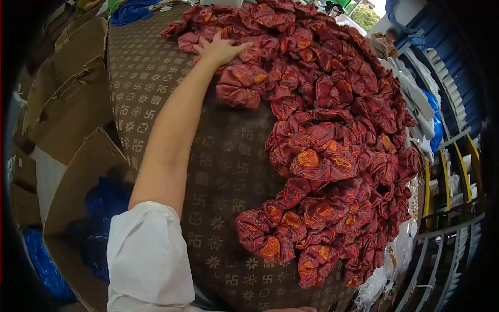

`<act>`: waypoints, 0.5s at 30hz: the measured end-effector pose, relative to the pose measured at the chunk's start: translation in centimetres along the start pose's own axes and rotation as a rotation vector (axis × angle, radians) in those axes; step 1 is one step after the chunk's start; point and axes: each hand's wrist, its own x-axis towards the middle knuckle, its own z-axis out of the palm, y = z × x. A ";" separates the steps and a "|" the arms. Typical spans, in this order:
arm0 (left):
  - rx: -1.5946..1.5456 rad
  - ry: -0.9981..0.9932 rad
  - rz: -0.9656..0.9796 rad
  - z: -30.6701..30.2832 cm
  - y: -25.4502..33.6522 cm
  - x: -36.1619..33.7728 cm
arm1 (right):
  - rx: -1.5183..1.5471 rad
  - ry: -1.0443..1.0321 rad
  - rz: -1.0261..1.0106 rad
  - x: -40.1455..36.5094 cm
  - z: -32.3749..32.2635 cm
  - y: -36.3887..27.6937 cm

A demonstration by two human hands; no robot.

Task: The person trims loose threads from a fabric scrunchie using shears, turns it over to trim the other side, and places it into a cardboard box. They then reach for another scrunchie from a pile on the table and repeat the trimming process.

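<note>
A big heap of red-and-orange fabric scrunchies [332, 130] lies across a table covered in brown patterned cloth [228, 171]. My left hand [218, 49] reaches far out to the heap's upper left edge, fingers spread flat on the scrunchies there, gripping nothing that I can see. My left arm, in a white short sleeve, stretches over the cloth. My right hand is out of view; only a sliver of skin shows at the bottom edge.
Open cardboard boxes [73, 93] line the table's left side, some with blue plastic bags [104, 208] inside. Metal racks with white and blue bags [426, 109] stand on the right. Blue fabric [130, 10] lies at the far end.
</note>
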 end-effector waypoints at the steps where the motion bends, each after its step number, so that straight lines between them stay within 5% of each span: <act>1: 0.037 -0.126 0.029 -0.6 0.5 0.3 | 0.003 -0.012 0.025 0.0 0.3 0.5; 3: 0.063 -0.128 0.042 -0.1 0.7 0.8 | 0.021 -0.041 0.063 -0.1 1.1 1.3; 9: -0.275 -0.426 0.570 0.8 5.6 -1.7 | 0.048 -0.081 0.070 0.5 2.0 1.9; 13: -0.284 -0.613 0.432 2.4 9.1 -5.6 | 0.059 -0.069 0.063 0.5 1.9 1.9; 15: -0.293 -0.549 0.474 2.3 10.4 -8.1 | 0.060 -0.049 0.070 0.2 1.6 2.0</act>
